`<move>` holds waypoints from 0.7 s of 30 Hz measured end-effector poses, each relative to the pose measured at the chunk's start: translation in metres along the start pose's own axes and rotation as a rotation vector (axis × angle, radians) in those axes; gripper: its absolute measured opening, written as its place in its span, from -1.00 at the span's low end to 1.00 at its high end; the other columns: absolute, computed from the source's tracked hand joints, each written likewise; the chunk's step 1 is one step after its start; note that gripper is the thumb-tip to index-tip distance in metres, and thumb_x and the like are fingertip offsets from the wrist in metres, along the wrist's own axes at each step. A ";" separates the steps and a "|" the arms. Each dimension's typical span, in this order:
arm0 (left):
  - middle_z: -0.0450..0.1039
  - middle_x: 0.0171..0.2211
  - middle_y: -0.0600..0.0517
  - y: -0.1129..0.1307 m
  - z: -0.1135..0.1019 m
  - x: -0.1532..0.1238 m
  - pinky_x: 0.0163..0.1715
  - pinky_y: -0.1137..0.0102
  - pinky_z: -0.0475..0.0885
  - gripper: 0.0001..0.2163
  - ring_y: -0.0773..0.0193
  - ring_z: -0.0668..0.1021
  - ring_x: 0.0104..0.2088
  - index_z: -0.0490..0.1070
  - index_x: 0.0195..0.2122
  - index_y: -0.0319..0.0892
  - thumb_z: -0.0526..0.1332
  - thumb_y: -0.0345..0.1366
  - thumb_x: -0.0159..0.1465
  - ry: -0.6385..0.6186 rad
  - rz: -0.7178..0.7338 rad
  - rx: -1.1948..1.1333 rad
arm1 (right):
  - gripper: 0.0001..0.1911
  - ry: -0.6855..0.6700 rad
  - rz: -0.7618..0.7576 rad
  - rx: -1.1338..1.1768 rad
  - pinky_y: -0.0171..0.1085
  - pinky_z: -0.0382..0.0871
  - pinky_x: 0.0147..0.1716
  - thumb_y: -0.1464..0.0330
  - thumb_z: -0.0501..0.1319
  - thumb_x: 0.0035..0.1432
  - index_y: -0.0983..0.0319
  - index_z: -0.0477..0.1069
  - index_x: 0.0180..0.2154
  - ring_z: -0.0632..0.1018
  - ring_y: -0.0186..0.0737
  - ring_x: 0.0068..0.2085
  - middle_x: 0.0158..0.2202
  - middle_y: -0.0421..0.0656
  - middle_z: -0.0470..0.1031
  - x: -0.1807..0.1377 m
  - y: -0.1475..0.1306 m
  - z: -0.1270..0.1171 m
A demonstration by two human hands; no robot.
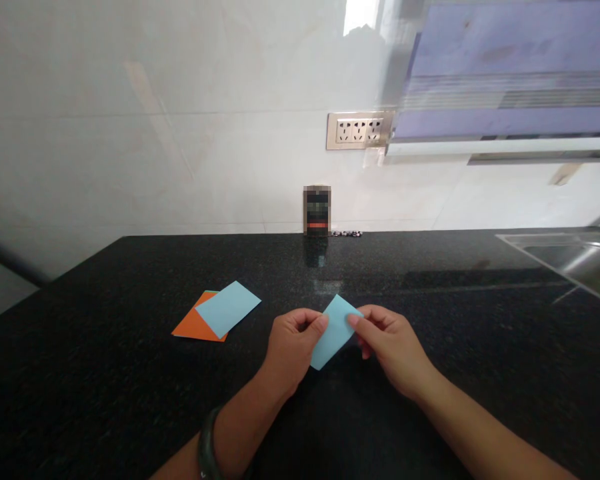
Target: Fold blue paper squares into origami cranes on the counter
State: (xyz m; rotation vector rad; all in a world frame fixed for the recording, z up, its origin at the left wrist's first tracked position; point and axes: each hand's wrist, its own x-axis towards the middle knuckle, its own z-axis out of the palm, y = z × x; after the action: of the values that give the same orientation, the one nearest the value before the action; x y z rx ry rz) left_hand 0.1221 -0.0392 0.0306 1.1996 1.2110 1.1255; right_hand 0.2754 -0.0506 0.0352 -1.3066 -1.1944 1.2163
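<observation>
A small light-blue paper slip (334, 331) sits pinched between both hands just above the black countertop (105, 387), near its middle and close to the person. The slip is thin, matte and flat, a narrow rectangle tilted so one corner points down toward the person and the opposite short edge rises away. The left hand (293, 347) closes thumb and forefinger on the slip's left long edge, the other fingers curled into the palm. The right hand (393, 347) pinches the upper right edge the same way, thumb on top, remaining fingers folded beneath. Both grips are closed tight on the paper. A dark band (206, 445) circles the left wrist.

The countertop is polished dark stone with a fine speckle, glossy enough to carry pale reflections. To the left of the hands, well apart from them, a second light-blue sheet (229, 307) lies flat, overlapping an orange sheet (193, 325) whose corner shows beneath it. At the back edge, against the white tiled wall (130, 133), stands a small dark upright object (317, 210), too blurred to identify. Above it a metal socket strip (360, 130) is set into the wall. A steel sink (580, 260) is sunk into the counter at far right. Nothing lies between the hands and the sheets.
</observation>
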 end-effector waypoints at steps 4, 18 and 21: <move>0.44 -0.53 0.04 0.002 -0.002 0.001 -0.54 0.47 0.28 -0.78 0.34 0.43 -0.54 0.44 -0.39 -0.23 0.28 -0.20 -0.01 -0.131 -0.083 -0.076 | -0.72 -0.023 -0.030 -0.120 -0.40 0.09 -0.68 0.18 0.19 -0.01 0.26 0.35 -0.56 0.21 -0.44 -0.66 -0.70 -0.31 0.20 0.001 -0.001 -0.005; 0.32 -0.64 0.12 0.010 -0.008 -0.002 -0.61 0.50 0.13 -0.88 0.44 0.29 -0.63 0.39 -0.54 -0.27 0.29 -0.35 -0.08 -0.439 -0.121 0.121 | -0.76 -0.046 -0.175 -0.209 -0.39 0.14 -0.62 0.22 0.18 0.01 0.26 0.38 -0.54 0.27 -0.40 -0.60 -0.65 -0.26 0.29 -0.003 -0.006 -0.006; 0.34 -0.63 0.10 0.007 -0.013 0.000 -0.59 0.50 0.15 -0.87 0.43 0.32 -0.61 0.41 -0.53 -0.29 0.29 -0.35 -0.09 -0.459 -0.152 0.164 | -0.72 0.045 -0.146 -0.200 -0.40 0.07 -0.68 0.18 0.19 -0.01 0.27 0.37 -0.55 0.22 -0.43 -0.65 -0.71 -0.29 0.21 0.004 -0.007 -0.018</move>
State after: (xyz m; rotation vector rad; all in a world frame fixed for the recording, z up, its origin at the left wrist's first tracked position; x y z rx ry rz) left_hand 0.1096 -0.0383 0.0374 1.3724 1.0294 0.6004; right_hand 0.2929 -0.0466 0.0429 -1.3587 -1.3819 0.9772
